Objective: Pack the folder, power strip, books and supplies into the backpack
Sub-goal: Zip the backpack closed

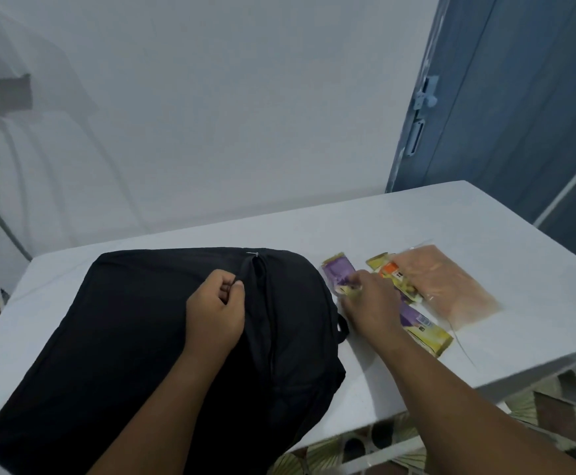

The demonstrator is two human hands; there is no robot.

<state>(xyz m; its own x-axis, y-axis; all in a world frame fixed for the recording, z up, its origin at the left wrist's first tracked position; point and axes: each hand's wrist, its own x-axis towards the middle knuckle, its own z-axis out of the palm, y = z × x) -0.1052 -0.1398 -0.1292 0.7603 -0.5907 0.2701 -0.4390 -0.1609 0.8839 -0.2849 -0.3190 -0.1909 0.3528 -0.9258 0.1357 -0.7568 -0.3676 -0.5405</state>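
1. My left hand (215,311) pinched the flap beside the open zipper of the black backpack (115,341), which lay flat at 9 o'clock on the white table (485,234).
2. My right hand (370,303), at 3 o'clock from the backpack, curled its fingers on a purple packet (339,274); how firm the grip was, I could not tell.

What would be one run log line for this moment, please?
left hand: grips backpack zipper edge | right hand: pinches purple packet | table: other packets beside backpack
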